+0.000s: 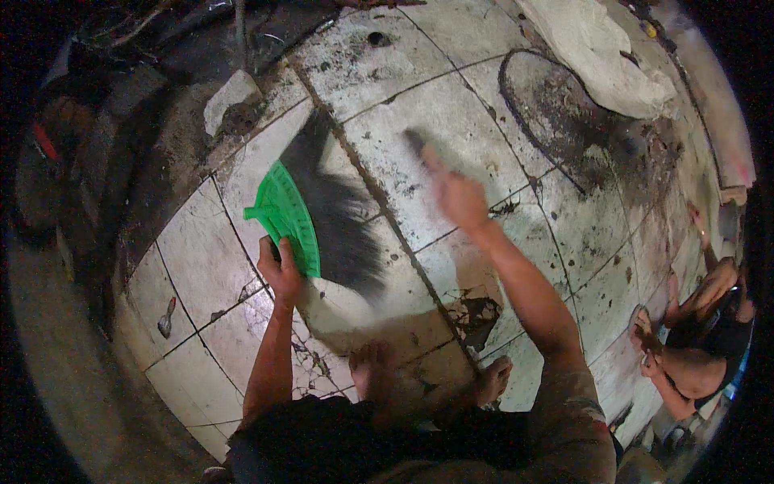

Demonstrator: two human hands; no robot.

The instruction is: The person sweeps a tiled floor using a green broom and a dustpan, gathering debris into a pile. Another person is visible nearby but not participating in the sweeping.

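A broom head (pixel 297 216) with a fan-shaped green plastic cap and long dark bristles is in my left hand (pixel 284 273). My left fingers are closed around the lower end of the cap. The bristles (pixel 343 226) spread toward the right, above the tiles. My right hand (pixel 459 198) is apart from the broom head, farther right, and smeared by motion. From its fingers a dark, blurred thing (pixel 415 141) sticks out, too smeared to name. The socket (pixel 251 213) on the cap points left, with no handle in it.
Cracked, dirty white tiles (pixel 201 278) cover the floor. A pale sack (pixel 601 56) lies at the far right, near a dark cord loop (pixel 504 81). A stone-like chunk (pixel 230 101) sits at the far left. Another person (pixel 697 355) sits at the right edge.
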